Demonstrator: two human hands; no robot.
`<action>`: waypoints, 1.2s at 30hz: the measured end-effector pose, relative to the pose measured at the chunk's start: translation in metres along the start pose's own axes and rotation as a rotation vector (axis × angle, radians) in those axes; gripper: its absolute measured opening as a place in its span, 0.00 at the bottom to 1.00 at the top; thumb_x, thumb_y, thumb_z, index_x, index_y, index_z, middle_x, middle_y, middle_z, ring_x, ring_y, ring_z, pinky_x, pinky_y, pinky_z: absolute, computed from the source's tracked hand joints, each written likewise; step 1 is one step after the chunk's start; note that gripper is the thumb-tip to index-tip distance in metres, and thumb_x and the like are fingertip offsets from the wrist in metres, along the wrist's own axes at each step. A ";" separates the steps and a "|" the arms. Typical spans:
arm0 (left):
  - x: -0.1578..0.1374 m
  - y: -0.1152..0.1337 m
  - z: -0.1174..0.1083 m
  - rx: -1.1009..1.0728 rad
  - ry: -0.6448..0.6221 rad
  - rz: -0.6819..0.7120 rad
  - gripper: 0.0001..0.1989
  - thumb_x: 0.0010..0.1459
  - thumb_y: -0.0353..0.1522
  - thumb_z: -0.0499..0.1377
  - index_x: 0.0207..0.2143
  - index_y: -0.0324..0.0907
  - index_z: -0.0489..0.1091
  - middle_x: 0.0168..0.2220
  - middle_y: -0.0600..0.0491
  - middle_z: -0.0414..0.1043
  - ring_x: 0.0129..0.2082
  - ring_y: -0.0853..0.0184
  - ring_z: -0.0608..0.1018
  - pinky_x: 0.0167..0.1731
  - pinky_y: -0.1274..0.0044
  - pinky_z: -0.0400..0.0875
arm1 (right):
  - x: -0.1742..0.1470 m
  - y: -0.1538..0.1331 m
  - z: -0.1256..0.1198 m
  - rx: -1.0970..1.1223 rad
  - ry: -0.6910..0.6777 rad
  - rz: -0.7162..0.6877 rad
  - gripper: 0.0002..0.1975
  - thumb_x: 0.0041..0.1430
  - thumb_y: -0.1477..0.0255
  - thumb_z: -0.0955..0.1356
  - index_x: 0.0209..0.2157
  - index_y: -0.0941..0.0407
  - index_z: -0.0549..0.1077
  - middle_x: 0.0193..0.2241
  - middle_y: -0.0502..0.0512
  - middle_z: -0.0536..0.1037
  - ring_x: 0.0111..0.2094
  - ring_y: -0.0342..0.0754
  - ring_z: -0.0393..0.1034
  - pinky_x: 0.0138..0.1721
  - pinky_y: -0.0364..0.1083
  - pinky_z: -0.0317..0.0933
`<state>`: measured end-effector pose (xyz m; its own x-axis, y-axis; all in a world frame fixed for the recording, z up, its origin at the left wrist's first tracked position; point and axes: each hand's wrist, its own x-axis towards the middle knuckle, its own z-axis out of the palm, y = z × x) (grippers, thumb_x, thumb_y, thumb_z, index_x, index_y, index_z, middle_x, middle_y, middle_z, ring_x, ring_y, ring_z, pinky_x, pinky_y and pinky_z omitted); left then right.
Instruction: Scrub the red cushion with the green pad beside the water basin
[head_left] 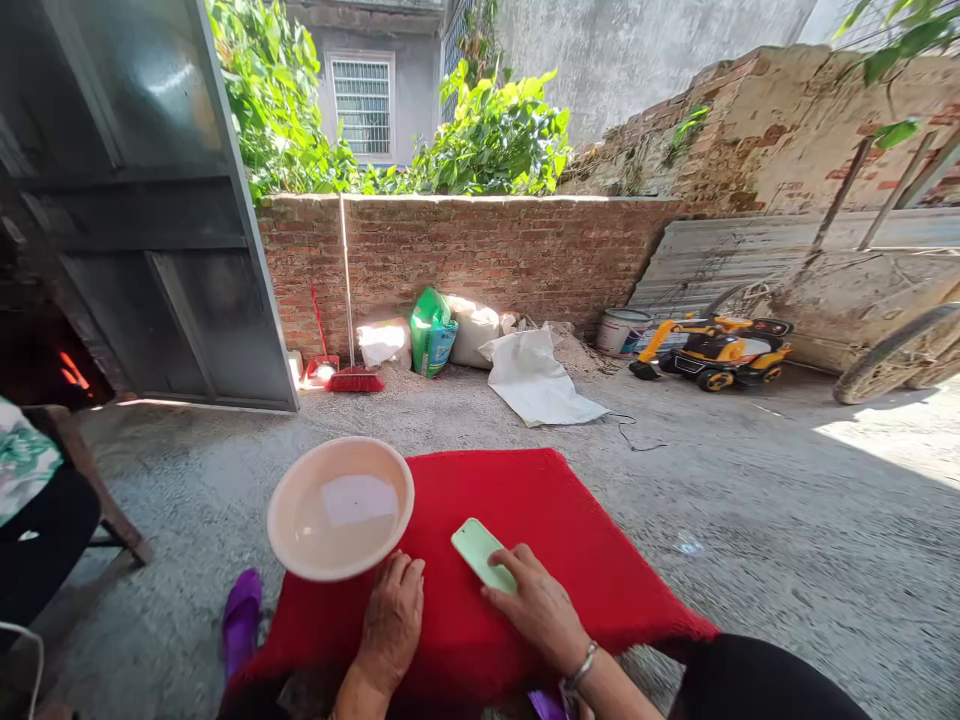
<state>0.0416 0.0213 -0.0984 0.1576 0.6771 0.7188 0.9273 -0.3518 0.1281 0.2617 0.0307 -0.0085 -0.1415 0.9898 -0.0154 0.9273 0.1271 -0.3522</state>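
Note:
My right hand (538,607) grips the near end of a pale green, flat, oblong object (480,548) with rounded corners and a small dark spot near its far end; its underside is hidden. It is on or just above a red cloth (517,490) covering a low surface. My left hand (394,612) rests on the cloth, fingers loosely bent and holding nothing visible. Just beyond those fingers, a pale pink basin (285,520) holding water stands at the cloth's left edge. A bright reflection shows on the water.
A grey metal door (202,290) stands at left, near a seated person's leg (45,550). Along the brick wall (487,250) are a red broom (356,380), sacks (433,335) and a white sheet (536,380). A toy excavator (720,350) and a cart wheel (900,350) are at right.

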 end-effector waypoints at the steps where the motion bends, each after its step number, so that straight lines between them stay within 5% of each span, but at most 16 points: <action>1: 0.000 -0.001 0.001 0.000 0.028 0.012 0.16 0.64 0.27 0.44 0.44 0.43 0.69 0.38 0.51 0.74 0.41 0.65 0.78 0.41 0.73 0.76 | 0.004 -0.012 0.008 0.001 -0.014 -0.062 0.13 0.53 0.65 0.66 0.41 0.48 0.72 0.39 0.51 0.72 0.40 0.48 0.70 0.41 0.44 0.60; 5: -0.004 -0.003 0.005 0.026 0.083 0.032 0.16 0.65 0.27 0.43 0.43 0.43 0.70 0.37 0.51 0.75 0.39 0.66 0.79 0.38 0.74 0.77 | 0.022 -0.013 0.018 -0.037 -0.026 -0.073 0.14 0.50 0.68 0.67 0.41 0.49 0.73 0.39 0.53 0.72 0.42 0.50 0.69 0.42 0.45 0.60; 13: -0.007 0.016 0.011 0.043 0.131 -0.039 0.18 0.66 0.29 0.41 0.40 0.43 0.70 0.37 0.50 0.74 0.40 0.63 0.78 0.38 0.70 0.77 | 0.029 0.091 -0.020 0.017 0.209 0.285 0.15 0.54 0.62 0.63 0.40 0.52 0.75 0.36 0.67 0.74 0.36 0.63 0.72 0.30 0.54 0.59; 16: -0.007 0.020 0.015 -0.007 0.184 -0.063 0.17 0.66 0.27 0.42 0.41 0.42 0.70 0.38 0.49 0.74 0.41 0.63 0.77 0.40 0.71 0.76 | 0.030 0.070 -0.009 0.111 0.153 0.203 0.14 0.54 0.61 0.63 0.40 0.50 0.74 0.38 0.62 0.74 0.36 0.59 0.72 0.32 0.52 0.61; 21: -0.008 0.021 0.017 -0.069 0.254 -0.046 0.16 0.64 0.25 0.44 0.43 0.42 0.70 0.38 0.49 0.74 0.43 0.64 0.76 0.42 0.71 0.74 | 0.040 -0.009 0.022 0.087 -0.016 -0.068 0.13 0.52 0.66 0.66 0.41 0.48 0.73 0.39 0.52 0.72 0.39 0.49 0.70 0.40 0.45 0.61; 24: -0.008 0.021 0.014 -0.074 0.213 -0.011 0.15 0.62 0.24 0.46 0.44 0.42 0.70 0.39 0.49 0.74 0.43 0.64 0.76 0.43 0.72 0.73 | 0.048 -0.018 0.024 0.018 -0.038 -0.160 0.13 0.50 0.69 0.68 0.40 0.48 0.73 0.39 0.52 0.71 0.41 0.49 0.68 0.43 0.45 0.60; 27: -0.006 0.024 0.015 -0.081 0.176 -0.007 0.16 0.61 0.23 0.46 0.43 0.43 0.70 0.38 0.50 0.74 0.42 0.65 0.77 0.42 0.73 0.73 | 0.053 0.019 0.009 -0.021 0.023 -0.062 0.12 0.51 0.67 0.66 0.39 0.48 0.73 0.38 0.52 0.72 0.40 0.50 0.69 0.40 0.45 0.61; 32: -0.004 0.032 0.025 -0.092 0.281 -0.071 0.17 0.61 0.23 0.42 0.37 0.45 0.69 0.32 0.52 0.73 0.36 0.66 0.77 0.39 0.72 0.72 | 0.050 0.106 -0.029 -0.036 0.152 0.338 0.17 0.56 0.60 0.62 0.41 0.51 0.74 0.37 0.60 0.73 0.38 0.57 0.72 0.34 0.50 0.64; 36: -0.005 0.031 0.026 -0.071 0.234 0.015 0.16 0.58 0.23 0.44 0.37 0.45 0.68 0.30 0.52 0.72 0.34 0.67 0.77 0.38 0.74 0.72 | 0.057 0.098 -0.027 0.016 0.161 0.334 0.18 0.56 0.57 0.61 0.42 0.50 0.73 0.38 0.58 0.73 0.38 0.55 0.72 0.34 0.50 0.65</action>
<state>0.0786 0.0241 -0.1155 0.0809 0.5065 0.8585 0.8978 -0.4110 0.1579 0.3542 0.1016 -0.0187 0.2257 0.9741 0.0154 0.9075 -0.2044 -0.3671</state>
